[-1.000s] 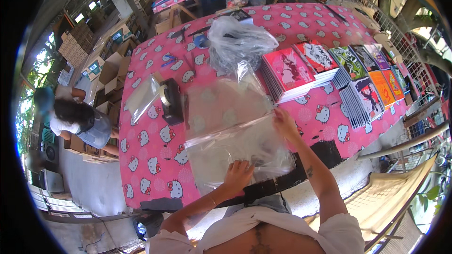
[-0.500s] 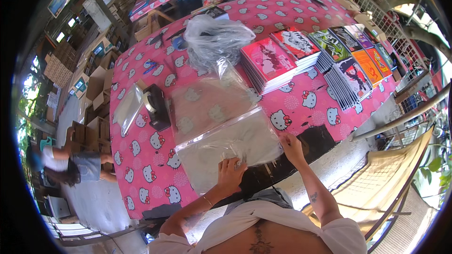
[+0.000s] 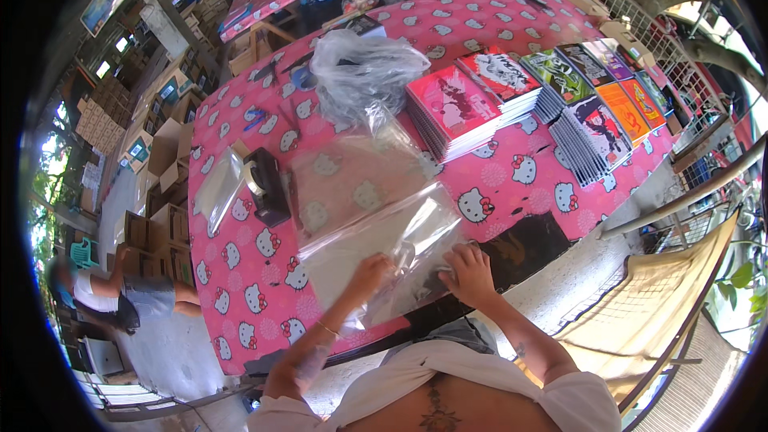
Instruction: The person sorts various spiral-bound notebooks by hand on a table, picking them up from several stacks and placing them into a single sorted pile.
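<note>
Both hands on clear plastic sleeve [image 3: 384,252] at near edge of counter [image 3: 240,328].
We've got left hand [image 3: 370,274] pinching the sleeve's near edge, right hand [image 3: 470,270] pressed flat on its right corner, fingers together. Sleeve lies flat on the pink cloth; black tape dispenser [image 3: 268,186] just left, stacked comic books [image 3: 460,110] well beyond, crumpled plastic bag [image 3: 364,72] behind.

An open-air stall: a bench [image 3: 240,272] under a pink cartoon-cat cloth carries stacks of comic books [image 3: 512,96], with cardboard boxes [image 3: 160,160] piled alongside and trees beyond.
</note>
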Available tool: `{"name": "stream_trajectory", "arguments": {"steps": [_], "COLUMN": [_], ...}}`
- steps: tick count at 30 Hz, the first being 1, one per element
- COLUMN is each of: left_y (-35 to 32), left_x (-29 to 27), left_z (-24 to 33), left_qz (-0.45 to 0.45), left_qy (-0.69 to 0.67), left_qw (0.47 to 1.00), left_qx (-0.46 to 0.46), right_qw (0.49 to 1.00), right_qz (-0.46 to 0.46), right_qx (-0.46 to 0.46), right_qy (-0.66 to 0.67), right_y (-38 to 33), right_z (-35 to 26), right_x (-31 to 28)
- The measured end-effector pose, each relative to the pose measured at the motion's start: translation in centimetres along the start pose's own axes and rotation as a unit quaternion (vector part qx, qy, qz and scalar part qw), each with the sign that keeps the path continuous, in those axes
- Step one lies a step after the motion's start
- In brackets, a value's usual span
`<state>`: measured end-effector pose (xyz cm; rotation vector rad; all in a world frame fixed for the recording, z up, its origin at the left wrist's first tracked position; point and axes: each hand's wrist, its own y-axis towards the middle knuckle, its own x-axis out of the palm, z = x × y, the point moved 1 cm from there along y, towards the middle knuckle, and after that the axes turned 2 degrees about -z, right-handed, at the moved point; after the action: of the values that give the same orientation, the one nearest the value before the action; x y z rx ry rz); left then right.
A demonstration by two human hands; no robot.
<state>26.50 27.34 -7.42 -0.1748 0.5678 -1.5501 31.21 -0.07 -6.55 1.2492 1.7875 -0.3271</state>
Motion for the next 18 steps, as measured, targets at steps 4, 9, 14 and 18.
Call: {"name": "stream_trajectory", "arguments": {"steps": [4,9,14,18], "left_y": [4.8,9.7,15.8,15.3], "left_x": [-11.4,-18.3,-18.1,-8.6], "left_z": [5.7,19.4,19.2,17.1], "left_qz": [-0.035,0.305,0.415,0.384], "left_qy": [0.195,0.602,0.639,0.429], "left_qw": [0.971,0.702,0.598,0.715], "left_qx": [0.137,0.229,0.247,0.396], "right_qw": [0.996,0.995,0.994,0.995], "right_qz": [-0.053,-0.063,-0.084,-0.069], "right_qx": [-0.035,-0.026,-0.018,-0.005], "right_qy": [-0.064,-0.073,-0.072,-0.068], "right_y": [-0.4,-0.3,0.1,0.0], "right_z": [-0.3,-0.4,-1.1,0.0], "right_x": [-0.1,-0.1,-0.4,-0.2]}}
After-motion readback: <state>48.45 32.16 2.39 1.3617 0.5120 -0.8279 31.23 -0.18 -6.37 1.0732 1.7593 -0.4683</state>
